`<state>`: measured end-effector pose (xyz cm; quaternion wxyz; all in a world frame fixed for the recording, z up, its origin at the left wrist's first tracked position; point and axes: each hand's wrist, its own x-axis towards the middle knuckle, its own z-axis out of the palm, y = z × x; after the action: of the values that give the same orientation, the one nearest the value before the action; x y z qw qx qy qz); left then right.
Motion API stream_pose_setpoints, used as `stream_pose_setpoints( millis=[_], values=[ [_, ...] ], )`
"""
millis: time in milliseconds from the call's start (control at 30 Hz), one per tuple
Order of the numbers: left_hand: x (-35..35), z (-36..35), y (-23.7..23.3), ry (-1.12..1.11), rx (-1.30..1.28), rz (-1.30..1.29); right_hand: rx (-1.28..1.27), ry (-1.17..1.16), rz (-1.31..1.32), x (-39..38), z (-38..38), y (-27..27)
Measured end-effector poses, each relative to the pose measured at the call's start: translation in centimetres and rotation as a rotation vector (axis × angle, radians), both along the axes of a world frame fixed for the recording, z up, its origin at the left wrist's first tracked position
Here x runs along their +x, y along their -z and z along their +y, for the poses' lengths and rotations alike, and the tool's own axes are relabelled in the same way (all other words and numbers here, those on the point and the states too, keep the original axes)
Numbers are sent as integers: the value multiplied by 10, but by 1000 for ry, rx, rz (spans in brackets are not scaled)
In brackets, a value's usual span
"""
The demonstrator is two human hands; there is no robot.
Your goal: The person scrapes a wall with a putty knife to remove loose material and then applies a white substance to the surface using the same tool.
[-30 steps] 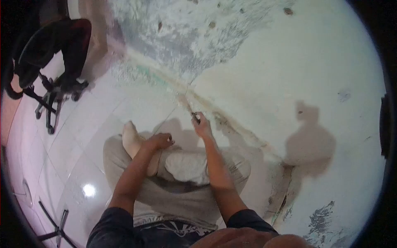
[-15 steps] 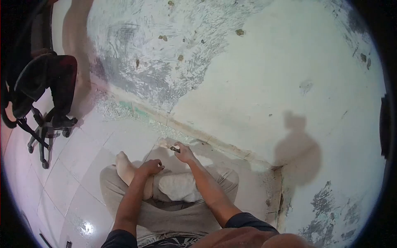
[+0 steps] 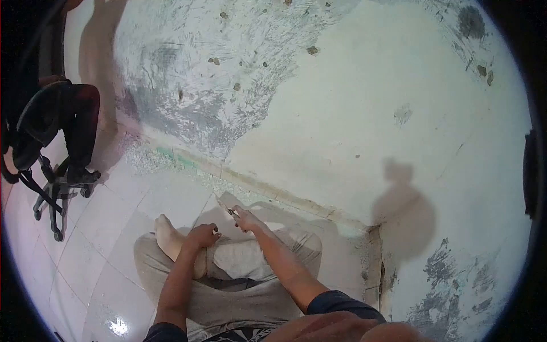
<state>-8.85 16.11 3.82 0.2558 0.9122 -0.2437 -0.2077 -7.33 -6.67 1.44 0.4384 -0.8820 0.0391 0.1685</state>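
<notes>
So the scraper (image 3: 221, 202) (looked like one, anyway) was just above the floor (image 3: 165, 199), its long axis slanting from the right hand (image 3: 248, 220) forward and left, blade end away from the body. That hand had its fingers closed round the handle. The left hand (image 3: 203, 235) was farther off, by the ankle, fingers curled; couldn't tell if it pinched anything.

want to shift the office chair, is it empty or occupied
Occupied: a person's leg in dark trousers hangs down from the office chair.
</notes>
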Motion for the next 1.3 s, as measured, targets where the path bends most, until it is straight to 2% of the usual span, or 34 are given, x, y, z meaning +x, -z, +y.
stream_pose_setpoints(
  millis=[267, 333, 433, 467, 567, 600, 633, 700, 733, 767, 833, 867, 900, 933, 967, 1000, 1033, 1067, 1100, 1133, 1167, 1200, 1233, 1300],
  values=[
    [-1, 2, 0, 20, -12, -22, 87, 75, -74, 1, 0, -11],
    [1, 1, 4, 29, 15, -43, 375, 143, -183, 7, -5, -6],
    [2, 2, 4, 41, -14, -65, 518, 215, -285, 13, -12, -3],
    [0, 2, 0, 41, -11, -56, 597, 321, -332, 11, -8, -2],
    [-2, 1, -5, 2, 8, -11, 526, 341, -358, 14, -12, -5],
    [0, 2, 0, 14, -8, -24, 379, 375, -317, 13, -15, -6],
    [0, 2, -3, 26, -23, -35, 380, 380, -308, 15, -16, -1],
    [-4, 1, -11, -11, -10, 22, 220, 364, -560, 19, -18, 10],
    [-2, 1, -9, -9, -11, 28, 158, 453, -618, 32, -23, 31],
    [0, 0, -7, -1, -12, 31, 158, 465, -617, 46, -35, 49],
    [0, -1, 0, 14, -47, -10, 160, 585, -889, 83, -57, 57],
    [0, 3, 2, 16, -75, -45, 423, 510, -813, 81, -62, 9],
    [-1, 6, 1, 11, -72, -44, 679, 431, -722, 64, -67, -69],
    [-2, 6, -2, 27, -65, -51, 758, 417, -846, 62, -72, -124],
    [-3, 4, -4, 46, -63, -53, 1025, 415, -861, 57, -72, -186],
    [2, 1, -3, 52, -19, 34, 1000, 544, -976, 53, -76, -248],
    [7, 0, 3, 58, -25, 44, 1157, 212, -1064, 65, -105, -287],
    [12, -1, 12, 53, -21, 30, 1269, 218, -1096, 52, -96, -348],
    [17, -1, 20, 46, -17, 13, 1182, 27, -1183, 58, -110, -387],
    [23, -2, 27, 42, -13, 54, 949, 10, -1237, 48, -101, -430],
    [26, -7, 31, 35, -30, 66, 752, -100, -1185, 59, -105, -483],
    [30, -7, 36, 18, 14, 99, 804, -189, -1217, 65, -104, -505],
    [35, -5, 39, -1, 59, 127, 743, -204, -1263, 60, -98, -524],
    [39, -2, 42, 4, 10, 124, 536, -479, -1272, 56, -109, -551]
  ],
)
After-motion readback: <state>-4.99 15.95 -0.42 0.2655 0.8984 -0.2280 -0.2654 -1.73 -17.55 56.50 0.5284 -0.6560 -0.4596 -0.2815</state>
